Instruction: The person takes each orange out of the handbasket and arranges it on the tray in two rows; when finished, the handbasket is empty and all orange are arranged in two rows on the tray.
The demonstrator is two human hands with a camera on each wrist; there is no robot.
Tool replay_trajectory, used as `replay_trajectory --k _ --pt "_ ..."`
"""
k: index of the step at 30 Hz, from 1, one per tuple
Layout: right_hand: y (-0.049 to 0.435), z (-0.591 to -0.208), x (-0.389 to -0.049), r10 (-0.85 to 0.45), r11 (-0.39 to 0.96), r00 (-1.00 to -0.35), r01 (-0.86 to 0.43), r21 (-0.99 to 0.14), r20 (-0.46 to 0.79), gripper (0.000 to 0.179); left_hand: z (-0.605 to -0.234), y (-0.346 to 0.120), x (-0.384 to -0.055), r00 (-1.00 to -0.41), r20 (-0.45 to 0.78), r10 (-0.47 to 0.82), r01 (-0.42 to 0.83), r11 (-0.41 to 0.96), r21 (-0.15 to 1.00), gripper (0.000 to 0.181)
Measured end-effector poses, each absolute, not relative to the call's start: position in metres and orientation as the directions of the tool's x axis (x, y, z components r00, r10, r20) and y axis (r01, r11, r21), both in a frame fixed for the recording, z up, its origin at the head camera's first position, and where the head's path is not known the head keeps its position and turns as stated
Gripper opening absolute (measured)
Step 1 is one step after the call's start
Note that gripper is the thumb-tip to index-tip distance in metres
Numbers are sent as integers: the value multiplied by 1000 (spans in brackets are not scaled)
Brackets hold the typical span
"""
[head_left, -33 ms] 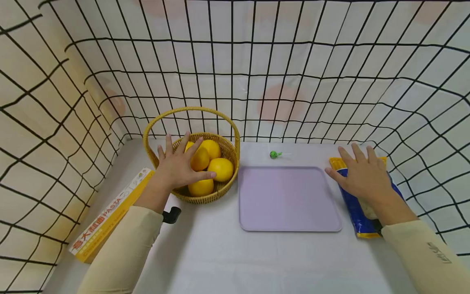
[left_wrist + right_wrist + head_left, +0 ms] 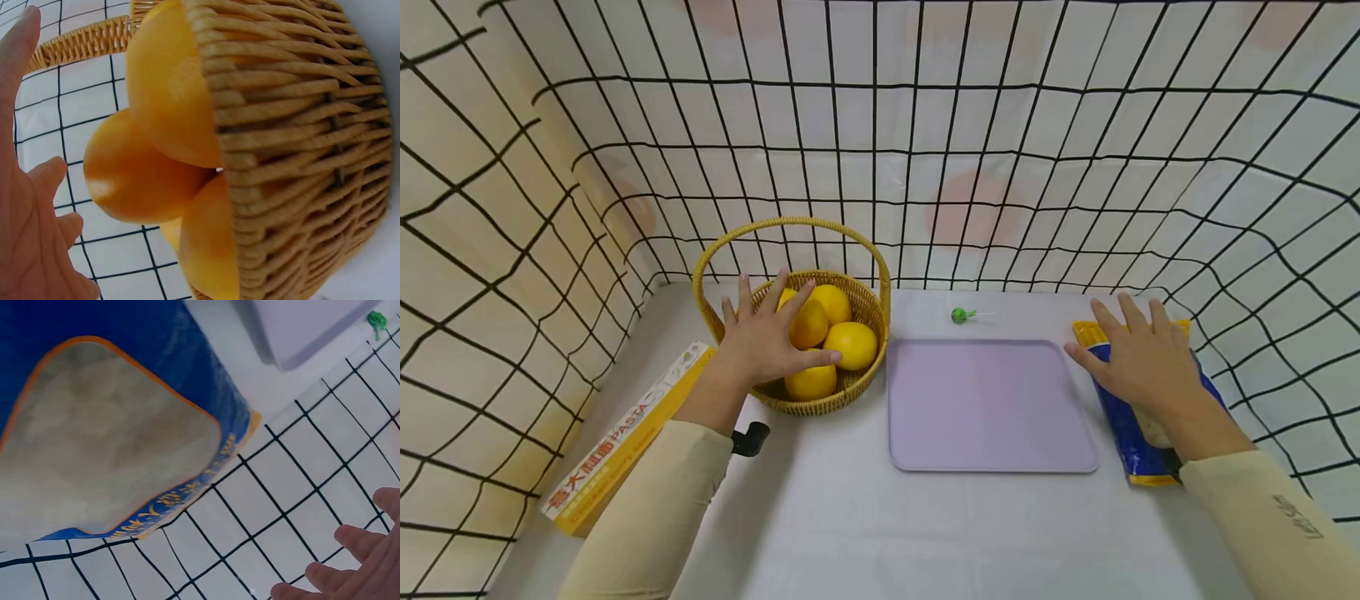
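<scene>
My left hand (image 2: 763,343), fingers spread and nothing gripped, hovers over the left side of a wicker basket (image 2: 817,407) with a tall hoop handle. Several yellow-orange fruits (image 2: 852,346) are piled inside it; in the left wrist view the fruits (image 2: 172,87) rise above the woven wall (image 2: 300,144), apart from the fingers. On the right, my other hand (image 2: 1150,362) is stretched out above a blue and yellow bag (image 2: 1120,421), partly hiding it. The right wrist view shows the bag's clear window (image 2: 119,437) with pale contents, and that hand's fingers (image 2: 359,542) away from it.
A lilac tray (image 2: 988,408) lies between the basket and the bag. Behind it is a small green lollipop-like item (image 2: 960,316) on a thin stick. A long yellow pasta box (image 2: 625,442) lies beside the left forearm. Black netting (image 2: 895,200) walls the back and sides.
</scene>
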State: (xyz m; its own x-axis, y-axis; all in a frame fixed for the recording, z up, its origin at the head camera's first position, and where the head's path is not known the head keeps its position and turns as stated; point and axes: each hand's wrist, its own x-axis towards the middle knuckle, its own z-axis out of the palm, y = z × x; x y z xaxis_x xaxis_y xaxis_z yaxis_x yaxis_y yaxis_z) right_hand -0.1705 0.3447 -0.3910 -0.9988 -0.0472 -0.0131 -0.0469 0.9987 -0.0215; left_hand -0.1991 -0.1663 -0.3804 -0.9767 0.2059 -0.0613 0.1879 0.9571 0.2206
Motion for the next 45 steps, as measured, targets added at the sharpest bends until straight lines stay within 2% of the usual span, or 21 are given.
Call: replay_trajectory --k 17,32,39,45 --pt "350 -380 -164 -60 998 -998 -60 -2 -10 96 -377 -170 -194 -971 -78 225 205 956 209 119" --pt "327 -362 -156 -123 992 -992 -123 0 12 96 -381 -176 -179 -965 -17 261 251 941 227 112" --pt "305 -353 -145 -143 986 -990 -143 -91 11 97 -384 -184 -169 -962 48 268 270 913 306 109" --pt "290 -352 -135 -184 966 -979 -195 -169 83 89 -393 -190 -158 -957 127 261 289 890 352 100"
